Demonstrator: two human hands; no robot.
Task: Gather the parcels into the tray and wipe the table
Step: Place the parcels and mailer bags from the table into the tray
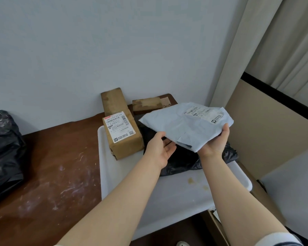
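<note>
The pale mailer (185, 126) hung over the white tray (167, 192), its long axis running 9 to 3 o'clock, label toward 2. The right hand (213, 144) gripped its near edge, while the left hand (160, 148) lay loose-fingered beneath it.

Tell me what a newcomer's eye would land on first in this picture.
The crumpled pale blue plastic mailer stands out first, gripped by the right hand above the white plastic tray, with the left hand at its near edge. Left of it, a long brown cardboard box with a white shipping label rests on the tray's far left corner. White smears streak the reddish-brown wooden table.
</note>
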